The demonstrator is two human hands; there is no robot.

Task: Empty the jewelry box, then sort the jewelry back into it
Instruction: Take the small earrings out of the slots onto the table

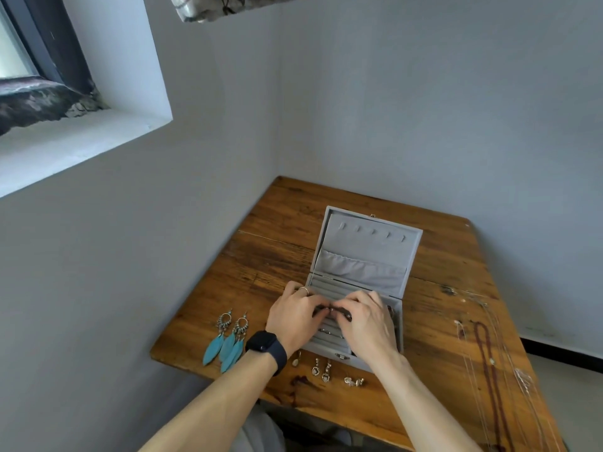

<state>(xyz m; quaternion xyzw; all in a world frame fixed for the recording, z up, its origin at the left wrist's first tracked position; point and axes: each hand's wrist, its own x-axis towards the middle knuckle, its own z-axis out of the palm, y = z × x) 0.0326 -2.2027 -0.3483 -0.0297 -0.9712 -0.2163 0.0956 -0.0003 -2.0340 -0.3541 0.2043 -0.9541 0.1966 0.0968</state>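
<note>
Wooden bench [261, 256] set in a room corner, window [32, 44] upper left.

Jewelry box [365, 252]: grey, lid swung fully open and leaning back, 5 small hooks across the lid lining, a gathered pocket below them. It stands near the middle of the bench, toward the near edge. Some rings [326, 331] sit in the padded rolls of the tray.

Left hand [293, 316]: forearm comes in from the lower left, palm down, fingers curled inward over the tray. Black watch [266, 349] on the wrist, a thin band [303, 290] on 1 finger. Its grip pinches the left end of a dark piece [339, 310].

Right hand [365, 321]: forearm comes in from the lower right, knuckles up, fingers bent down and in. Its grip pinches the right end of the same dark piece. The 2 hands meet just above the ring rolls, fingertips nearly touching. What kind of jewelry the dark piece is, I cannot tell.

On the bench, outside the box:
- 2 turquoise feather earrings [228, 340], left of the box, beside the left wrist.
- Small drop earrings [321, 370] and stud earrings [354, 382], just in front of the box.
- Red-brown bead necklace [486, 360] and thin pale chains [522, 376], laid out long near the right edge, well apart from the box.
</note>
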